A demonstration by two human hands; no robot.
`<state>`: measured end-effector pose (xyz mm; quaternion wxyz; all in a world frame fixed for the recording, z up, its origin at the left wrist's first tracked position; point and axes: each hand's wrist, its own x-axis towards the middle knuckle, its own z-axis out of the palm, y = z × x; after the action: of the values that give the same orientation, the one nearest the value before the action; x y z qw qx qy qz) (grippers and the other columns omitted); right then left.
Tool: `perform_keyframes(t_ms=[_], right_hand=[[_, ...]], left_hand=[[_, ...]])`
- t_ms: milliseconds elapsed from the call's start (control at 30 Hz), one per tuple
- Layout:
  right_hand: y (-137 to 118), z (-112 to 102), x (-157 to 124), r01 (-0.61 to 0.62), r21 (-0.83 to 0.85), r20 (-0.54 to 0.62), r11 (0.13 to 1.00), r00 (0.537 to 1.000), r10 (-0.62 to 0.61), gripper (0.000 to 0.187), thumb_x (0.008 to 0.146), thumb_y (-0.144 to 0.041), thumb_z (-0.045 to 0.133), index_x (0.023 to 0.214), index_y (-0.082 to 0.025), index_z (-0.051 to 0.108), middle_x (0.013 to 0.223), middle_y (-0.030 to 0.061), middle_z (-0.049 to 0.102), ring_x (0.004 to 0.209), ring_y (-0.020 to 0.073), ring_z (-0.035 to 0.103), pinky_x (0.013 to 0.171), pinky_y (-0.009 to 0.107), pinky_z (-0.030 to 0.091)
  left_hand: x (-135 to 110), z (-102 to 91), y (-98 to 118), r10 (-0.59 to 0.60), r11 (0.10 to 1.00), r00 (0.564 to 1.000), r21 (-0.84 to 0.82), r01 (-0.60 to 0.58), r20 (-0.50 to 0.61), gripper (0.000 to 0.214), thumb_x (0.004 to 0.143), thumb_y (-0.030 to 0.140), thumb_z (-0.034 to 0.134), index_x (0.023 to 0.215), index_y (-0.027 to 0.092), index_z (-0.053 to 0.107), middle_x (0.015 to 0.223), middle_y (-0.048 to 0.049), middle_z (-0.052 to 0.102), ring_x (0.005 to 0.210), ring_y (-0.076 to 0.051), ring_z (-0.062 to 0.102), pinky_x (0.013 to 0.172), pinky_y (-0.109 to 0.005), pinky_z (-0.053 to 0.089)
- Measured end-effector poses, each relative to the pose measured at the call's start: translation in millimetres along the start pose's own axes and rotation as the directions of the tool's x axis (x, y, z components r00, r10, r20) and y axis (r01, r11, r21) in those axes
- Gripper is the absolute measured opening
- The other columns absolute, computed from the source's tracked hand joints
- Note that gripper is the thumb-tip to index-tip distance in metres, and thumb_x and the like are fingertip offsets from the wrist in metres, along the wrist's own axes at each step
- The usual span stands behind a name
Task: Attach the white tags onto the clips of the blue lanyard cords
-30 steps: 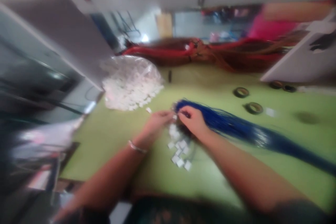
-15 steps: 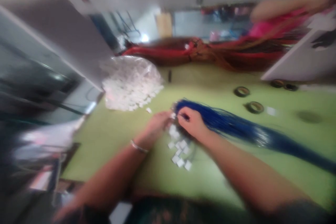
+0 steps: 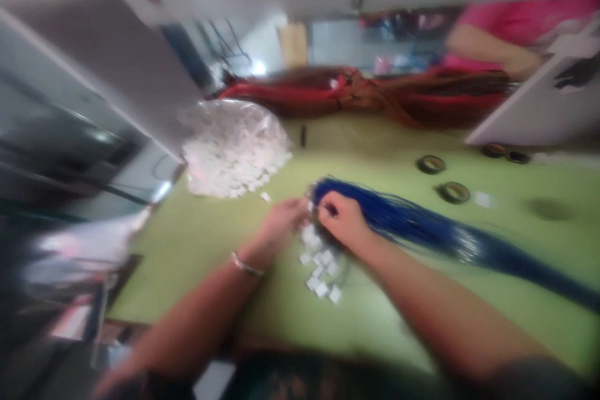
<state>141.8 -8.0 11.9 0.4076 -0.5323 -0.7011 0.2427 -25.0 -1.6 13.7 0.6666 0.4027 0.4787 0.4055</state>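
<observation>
A long bundle of blue wires [image 3: 422, 225] lies across the green table [image 3: 197, 244], its end between my hands. My right hand [image 3: 342, 219] is closed in a pinch on the bundle's left end. My left hand [image 3: 281, 222], with a bangle on the wrist, has its fingers pinched together right beside it, touching a small white piece. Several small white connectors [image 3: 321, 272] lie in a loose heap just below both hands. The picture is blurred, so fine detail is lost.
A clear bag of white connectors [image 3: 232, 147] sits at the table's back left. Red and brown wire bundles [image 3: 370, 97] lie along the far edge. Two tape rolls [image 3: 443, 178] rest right of centre. Another person's arm in a pink sleeve [image 3: 497, 37] is at the far right.
My hands stay almost in place at the wire end, shifting only slightly. The other person's arm at the far right has moved lower over the red bundles.
</observation>
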Motion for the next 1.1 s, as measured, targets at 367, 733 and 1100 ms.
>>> perform_keyframes(t_ms=[367, 733, 1100], right_hand=[[-0.4, 0.6, -1.1, -0.022, 0.027, 0.005, 0.999, 1.000, 0.022, 0.008, 0.075, -0.023, 0.053, 0.072, -0.019, 0.059, 0.065, -0.0003, 0.063, 0.057, 0.0114, 0.051, 0.056, 0.022, 0.037], [-3.3, 1.8, -2.2, -0.037, 0.053, -0.034, 0.998, 0.999, 0.039, 0.008, 0.074, -0.022, 0.052, 0.070, -0.019, 0.058, 0.063, -0.0008, 0.062, 0.056, 0.0113, 0.050, 0.055, 0.022, 0.038], [-2.0, 1.9, -2.0, 0.010, -0.129, 0.011, 0.992, 1.000, -0.009, 0.007, 0.073, -0.021, 0.053, 0.071, -0.021, 0.059, 0.060, -0.0003, 0.061, 0.054, 0.0126, 0.050, 0.055, 0.023, 0.035]], left_hand=[[-0.3, 1.5, 0.5, -0.032, 0.998, 0.999, -0.044, 0.033, 0.023, 0.029, 0.072, 0.035, 0.075, 0.069, 0.010, 0.061, 0.057, 0.0006, 0.054, 0.045, -0.004, 0.043, 0.041, -0.015, 0.029], [3.0, 1.1, -2.7, -0.022, 0.999, 0.999, -0.049, 0.024, 0.043, 0.028, 0.074, 0.033, 0.074, 0.069, 0.009, 0.061, 0.058, 0.0001, 0.054, 0.047, -0.003, 0.043, 0.044, -0.016, 0.029], [2.1, 2.7, -3.8, -0.025, 1.000, 0.999, -0.005, 0.024, -0.036, 0.027, 0.075, 0.036, 0.074, 0.071, 0.012, 0.062, 0.054, 0.0001, 0.055, 0.043, -0.005, 0.043, 0.041, -0.018, 0.029]])
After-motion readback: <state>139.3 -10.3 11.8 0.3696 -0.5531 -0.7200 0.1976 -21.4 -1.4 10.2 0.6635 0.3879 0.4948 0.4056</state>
